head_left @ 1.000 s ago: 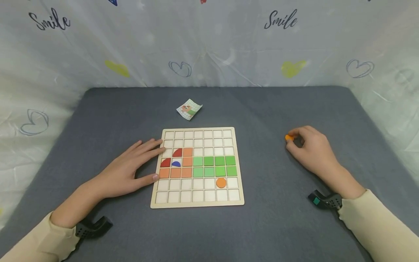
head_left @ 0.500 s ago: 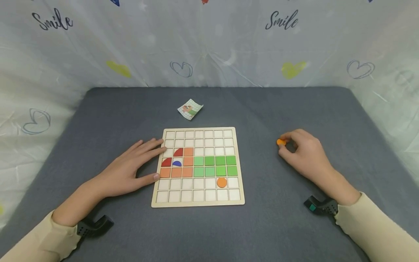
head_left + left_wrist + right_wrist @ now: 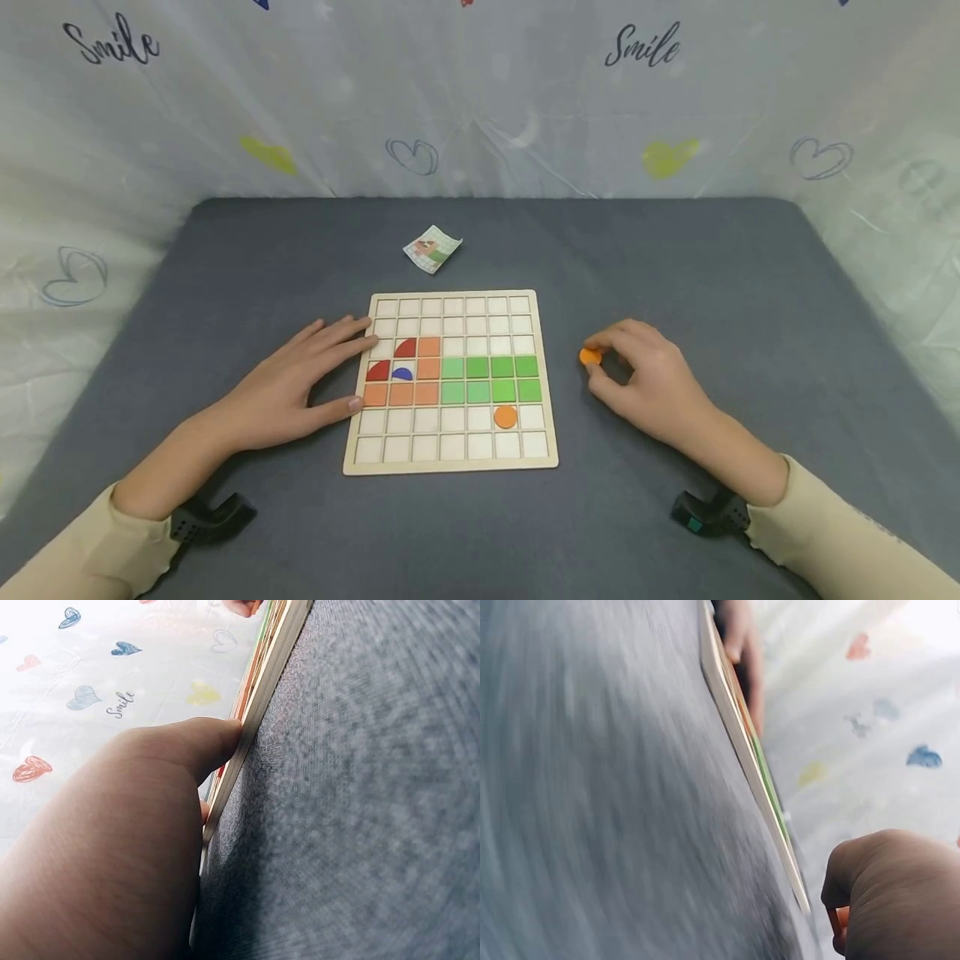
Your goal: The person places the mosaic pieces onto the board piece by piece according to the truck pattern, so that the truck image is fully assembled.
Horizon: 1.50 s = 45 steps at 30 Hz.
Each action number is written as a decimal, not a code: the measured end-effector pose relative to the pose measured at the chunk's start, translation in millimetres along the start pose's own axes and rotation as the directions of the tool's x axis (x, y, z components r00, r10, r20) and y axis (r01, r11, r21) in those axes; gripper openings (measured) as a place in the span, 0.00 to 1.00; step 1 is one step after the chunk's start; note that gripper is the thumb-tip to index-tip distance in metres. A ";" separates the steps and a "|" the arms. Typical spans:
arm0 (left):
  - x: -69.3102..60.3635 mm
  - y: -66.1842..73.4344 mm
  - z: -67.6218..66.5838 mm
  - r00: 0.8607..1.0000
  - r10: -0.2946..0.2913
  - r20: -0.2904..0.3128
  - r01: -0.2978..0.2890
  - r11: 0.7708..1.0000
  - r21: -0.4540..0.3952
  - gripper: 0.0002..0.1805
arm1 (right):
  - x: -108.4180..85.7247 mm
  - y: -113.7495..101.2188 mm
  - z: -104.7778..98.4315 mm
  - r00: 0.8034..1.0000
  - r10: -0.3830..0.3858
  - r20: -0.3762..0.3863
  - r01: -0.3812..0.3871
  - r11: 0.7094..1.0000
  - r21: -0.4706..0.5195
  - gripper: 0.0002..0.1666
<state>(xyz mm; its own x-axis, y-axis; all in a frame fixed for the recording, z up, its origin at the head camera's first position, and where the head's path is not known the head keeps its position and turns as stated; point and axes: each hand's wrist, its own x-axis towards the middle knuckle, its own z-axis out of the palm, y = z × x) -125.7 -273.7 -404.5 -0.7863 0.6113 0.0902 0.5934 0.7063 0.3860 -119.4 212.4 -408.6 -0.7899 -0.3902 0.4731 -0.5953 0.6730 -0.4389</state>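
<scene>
A square wooden grid board (image 3: 450, 469) lies on the table, with flat colored pieces set in some of its cells. Green squares (image 3: 502, 367) fill two rows at the right, and salmon squares (image 3: 401, 394) stand at the left beside red quarter-circles (image 3: 406, 348) and a blue half-circle (image 3: 402, 374). One orange disc (image 3: 506, 417) sits low on the right side. My left hand (image 3: 292, 392) rests with straight fingers on the board's left edge. Right of the board, my right hand (image 3: 645, 379) pinches another orange disc (image 3: 589, 357) between thumb and fingers, apart from the board.
Behind the board lies a small, slightly curled paper card (image 3: 432, 249) printed with a colored grid. A dark grey cloth covers the table (image 3: 480, 542). At the table's far edge hangs a pale curtain (image 3: 480, 92) with hearts and lettering.
My right hand has moved left and nearer to me, carrying the orange disc toward the board. The left hand and the board have stayed in place.
</scene>
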 end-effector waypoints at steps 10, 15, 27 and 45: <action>2.0 2.1 -4.8 1.000 0.004 0.001 -0.004 1.000 0.007 0.44 | 8.1 -29.8 18.6 0.985 -0.165 0.054 0.159 0.982 0.102 0.11; 1.8 0.7 -4.1 1.000 0.008 -0.001 -0.008 1.000 0.005 0.44 | 17.7 -49.6 32.5 0.966 -0.251 0.066 0.240 0.960 0.148 0.10; 1.2 1.6 -1.2 1.000 0.011 -0.006 -0.011 1.000 0.002 0.44 | 38.2 -94.8 69.2 0.912 -0.407 0.048 0.396 0.906 0.150 0.07; 0.2 1.6 -1.1 1.000 -0.001 0.004 0.002 1.000 -0.015 0.43 | 68.6 -136.0 105.8 0.864 -0.463 0.197 0.443 0.886 0.139 0.07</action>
<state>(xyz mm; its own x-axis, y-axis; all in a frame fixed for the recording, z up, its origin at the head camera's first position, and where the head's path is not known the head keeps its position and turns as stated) -125.0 -272.8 -402.9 -0.7864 0.6117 0.0858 0.5895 0.7018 0.3999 -108.2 27.6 -397.3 -0.4359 -0.7727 0.4614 -0.8976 0.3361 -0.2851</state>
